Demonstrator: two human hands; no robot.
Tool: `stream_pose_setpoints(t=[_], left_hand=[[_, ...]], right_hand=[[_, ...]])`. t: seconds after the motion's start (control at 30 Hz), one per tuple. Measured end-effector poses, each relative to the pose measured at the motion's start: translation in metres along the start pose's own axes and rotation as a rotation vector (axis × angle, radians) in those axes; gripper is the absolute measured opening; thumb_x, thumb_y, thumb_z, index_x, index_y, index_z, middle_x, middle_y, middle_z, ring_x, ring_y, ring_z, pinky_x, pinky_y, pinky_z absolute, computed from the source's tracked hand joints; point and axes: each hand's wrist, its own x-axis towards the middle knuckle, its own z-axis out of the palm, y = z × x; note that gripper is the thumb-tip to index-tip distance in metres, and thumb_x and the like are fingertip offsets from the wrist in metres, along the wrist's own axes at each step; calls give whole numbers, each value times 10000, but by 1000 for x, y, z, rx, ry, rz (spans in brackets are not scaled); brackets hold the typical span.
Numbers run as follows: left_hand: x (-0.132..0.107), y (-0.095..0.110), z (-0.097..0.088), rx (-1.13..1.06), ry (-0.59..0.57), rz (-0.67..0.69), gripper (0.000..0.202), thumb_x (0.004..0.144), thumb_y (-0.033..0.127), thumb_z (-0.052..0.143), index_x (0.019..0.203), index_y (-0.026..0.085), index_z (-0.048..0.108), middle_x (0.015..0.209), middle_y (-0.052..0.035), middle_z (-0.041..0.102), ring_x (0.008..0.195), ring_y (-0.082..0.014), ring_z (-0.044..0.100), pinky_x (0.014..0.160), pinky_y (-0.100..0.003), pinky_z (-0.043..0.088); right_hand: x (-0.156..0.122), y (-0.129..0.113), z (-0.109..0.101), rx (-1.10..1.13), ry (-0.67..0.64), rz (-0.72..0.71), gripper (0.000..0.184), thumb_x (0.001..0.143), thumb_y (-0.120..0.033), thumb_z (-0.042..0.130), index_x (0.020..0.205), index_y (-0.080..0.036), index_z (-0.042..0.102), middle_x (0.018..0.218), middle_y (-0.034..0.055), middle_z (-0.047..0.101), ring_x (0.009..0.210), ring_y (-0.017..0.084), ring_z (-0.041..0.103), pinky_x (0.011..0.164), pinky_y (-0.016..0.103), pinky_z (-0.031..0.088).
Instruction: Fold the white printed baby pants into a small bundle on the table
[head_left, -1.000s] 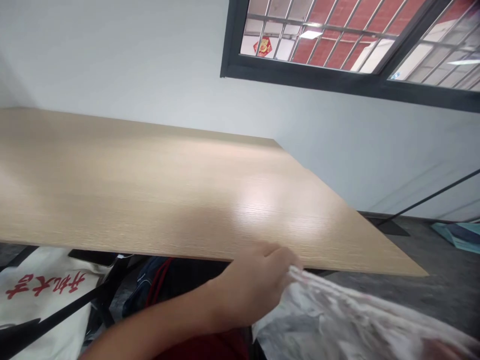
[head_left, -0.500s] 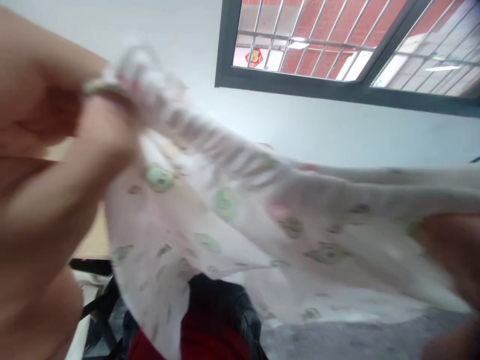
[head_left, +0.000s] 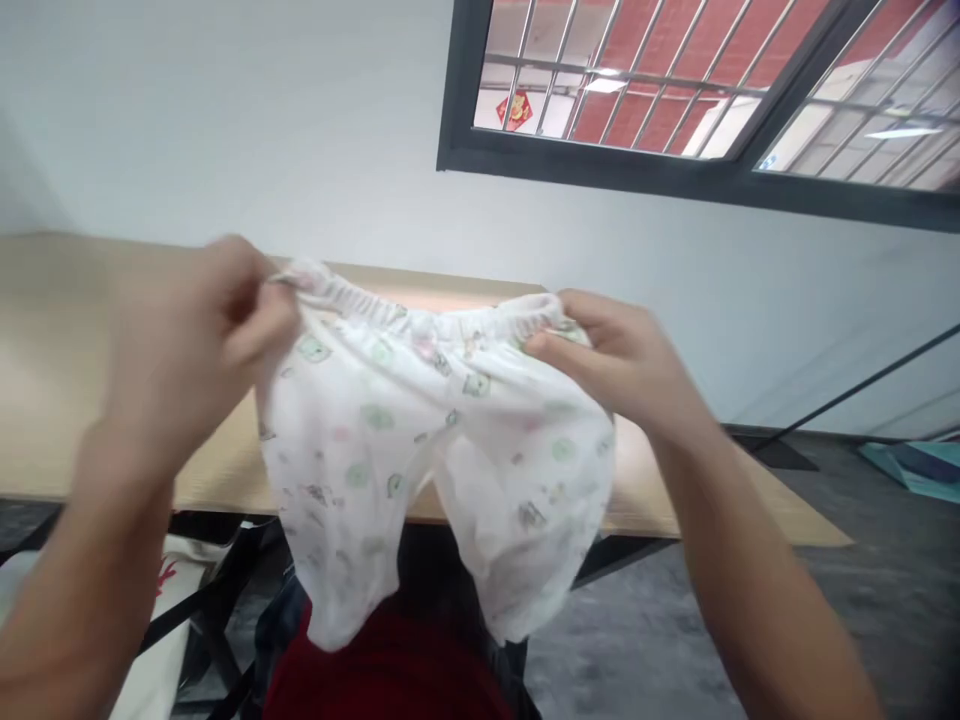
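A small pair of white shorts with an elastic waistband and a green and pink print hangs in front of me, both legs pointing down. My left hand pinches the waistband at its left end, thumb over the cloth. At the right end of the waistband, my right hand is closed on the fabric, with thumb in front and fingers behind. The left hand is slightly blurred. The shorts hide part of the table's front edge.
A light wooden table stretches behind the shorts, against a pale wall. A dark-framed barred window is above. White cloth or bag lies below the table at left; a black pole leans at right.
The shorts have moved away from my face, down and over the table. Both hands went with them and the waistband, stretched wide before, is now drawn in.
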Motion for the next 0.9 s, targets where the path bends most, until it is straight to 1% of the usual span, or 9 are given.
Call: stream_pose_setpoints(t=[0.07,0.1,0.2,0.3,0.4,0.53,0.67,0.8,0.9], left_hand=[[14,-3,27,56,-74,55,297,824,331,315,656,123,445,580,47,364,588,-23,356,647,-173,238],[24,-7,44,75,-146,63,297,838,320,297,654,136,439,575,40,378,560,-32,350,618,-173,232],[52,-27,98,113,-287,8,279,875,327,308,711,172,473,622,-8,495,571,-115,419,555,-229,249],[70,-46,143,125,-358,-44,277,893,338,313,801,179,521,752,-62,584,657,-169,484,558,-260,263],[77,-53,174,144,-375,-69,297,909,327,293,854,168,537,804,-82,603,690,-179,505,559,-257,269],[78,-58,204,177,-367,-118,297,916,279,274,896,154,544,810,-90,616,691,-179,528,567,-251,283],[73,-77,226,180,-398,-131,230,879,262,360,906,159,564,807,-83,634,713,-181,552,564,-245,291],[70,-97,236,151,-451,-123,235,866,304,393,847,177,590,794,-56,645,698,-164,550,563,-239,300],[69,-102,239,140,-460,-135,243,856,316,400,827,178,599,785,-52,644,683,-160,544,566,-239,308]], right_hand=[[22,36,10,45,-76,77,266,797,-380,513,814,-126,587,759,-5,543,680,26,464,607,151,353],[34,55,17,42,-118,103,284,807,-389,482,786,-119,568,737,-4,523,664,29,441,600,157,335],[64,106,38,-20,-160,186,282,818,-341,419,648,-119,456,601,-28,378,563,19,302,550,174,232],[86,145,58,-84,-161,252,222,789,-275,417,626,-124,420,600,-29,352,568,25,277,560,189,201],[99,173,75,-135,-117,304,163,754,-228,437,630,-122,427,617,-25,385,595,34,298,582,195,203],[99,199,94,-136,-53,348,223,779,-296,459,642,-121,450,639,-14,432,625,49,330,600,195,219],[85,215,103,-65,-41,431,266,791,-381,464,720,-131,520,664,-14,481,609,49,368,581,178,262],[77,219,102,22,-36,512,307,789,-427,470,935,-169,549,723,-16,534,560,36,392,534,160,301],[78,219,100,46,-25,535,349,796,-451,454,999,-179,537,816,1,576,590,37,441,547,153,332]])
